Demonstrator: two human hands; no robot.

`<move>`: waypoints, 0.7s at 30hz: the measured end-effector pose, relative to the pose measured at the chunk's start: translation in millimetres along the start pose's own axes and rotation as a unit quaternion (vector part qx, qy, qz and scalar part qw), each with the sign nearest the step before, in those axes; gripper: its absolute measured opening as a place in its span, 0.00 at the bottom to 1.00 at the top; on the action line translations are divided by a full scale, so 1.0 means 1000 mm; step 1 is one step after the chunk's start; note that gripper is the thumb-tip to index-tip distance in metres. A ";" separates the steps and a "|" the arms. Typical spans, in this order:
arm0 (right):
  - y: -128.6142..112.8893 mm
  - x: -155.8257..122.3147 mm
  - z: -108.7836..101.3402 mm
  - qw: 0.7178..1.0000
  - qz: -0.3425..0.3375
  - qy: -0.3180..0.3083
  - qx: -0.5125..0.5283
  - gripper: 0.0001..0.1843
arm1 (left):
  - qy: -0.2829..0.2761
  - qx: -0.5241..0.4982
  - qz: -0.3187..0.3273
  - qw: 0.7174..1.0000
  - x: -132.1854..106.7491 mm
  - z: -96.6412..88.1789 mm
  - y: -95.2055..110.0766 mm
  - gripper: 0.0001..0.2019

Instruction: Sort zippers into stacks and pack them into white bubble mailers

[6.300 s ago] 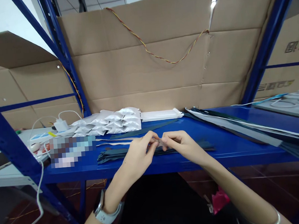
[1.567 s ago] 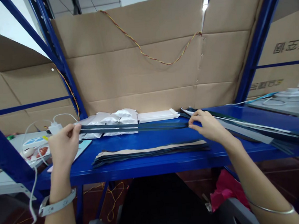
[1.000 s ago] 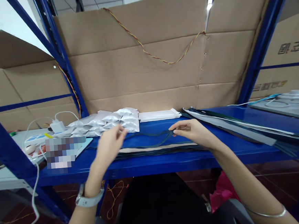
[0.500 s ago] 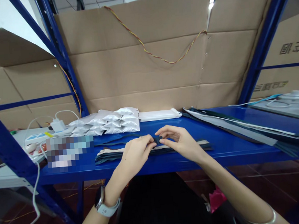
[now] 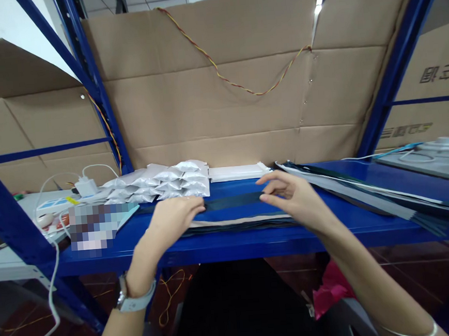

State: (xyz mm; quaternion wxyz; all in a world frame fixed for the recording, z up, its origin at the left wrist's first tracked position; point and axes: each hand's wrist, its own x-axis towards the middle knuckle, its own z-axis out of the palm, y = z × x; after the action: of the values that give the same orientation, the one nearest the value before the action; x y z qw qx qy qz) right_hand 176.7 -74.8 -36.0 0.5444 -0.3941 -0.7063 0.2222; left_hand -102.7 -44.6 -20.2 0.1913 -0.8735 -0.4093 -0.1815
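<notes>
A dark blue-grey fabric strip (image 5: 233,201) stretches flat between my two hands, just above the blue shelf top (image 5: 230,244). My left hand (image 5: 175,213) is closed on it with fingers pressed together. At the other end my right hand (image 5: 289,196) pinches the strip between thumb and fingertips. Below the strip, nearer to me, lies a stack of similar dark strips (image 5: 240,226) with a pale one on top; my left hand covers part of its left end. What the strip is for does not show.
Silver packets (image 5: 182,179) are piled at the back left, beside a long white packet (image 5: 238,172). More long dark and grey strips (image 5: 366,188) spread to the right. A white charger (image 5: 86,186) with cables stands at the left, near a blue upright (image 5: 13,221).
My hands have moved apart, left hand leftward and right hand rightward. The strip, bunched between my fingers before, is now drawn out flat between them.
</notes>
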 end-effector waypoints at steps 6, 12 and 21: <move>0.018 0.001 -0.085 0.986 0.068 0.153 -0.002 0.23 | -0.046 -0.028 -0.133 0.990 -0.035 -0.019 -0.089 0.12; 0.032 -0.006 -0.120 0.986 0.122 0.067 -0.096 0.21 | -0.102 -0.081 -0.167 0.977 -0.054 -0.027 -0.115 0.13; 0.052 -0.002 -0.120 0.916 0.126 -0.196 -0.327 0.27 | -0.154 -0.111 -0.185 0.964 -0.054 -0.019 -0.118 0.13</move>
State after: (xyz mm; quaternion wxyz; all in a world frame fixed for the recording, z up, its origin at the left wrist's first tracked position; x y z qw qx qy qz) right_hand 306.1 -60.1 -38.9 0.2037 -0.5844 -0.7766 0.1179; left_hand -231.3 -19.0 -7.4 -0.0088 -0.8155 -0.5659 -0.1213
